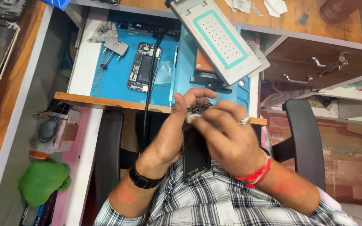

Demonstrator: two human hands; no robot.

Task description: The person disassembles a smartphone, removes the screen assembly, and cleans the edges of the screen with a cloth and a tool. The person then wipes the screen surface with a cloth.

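Note:
My left hand [177,125] grips a dark phone screen panel [195,157], held upright over my lap near the desk's front edge. My right hand [227,134], with a ring and a red thread at the wrist, presses a small white wad [191,118] against the panel's top end. An opened phone body [144,67] with its insides showing lies on the blue work mat [114,83] on the desk, apart from both hands.
A grey plate machine with a teal outline [221,39] stands tilted behind my hands. A black cable [151,79] runs over the mat. Small metal tool [113,48] at mat's back left. Green cloth [42,180] on the left shelf. Black chair arms [304,142] flank me.

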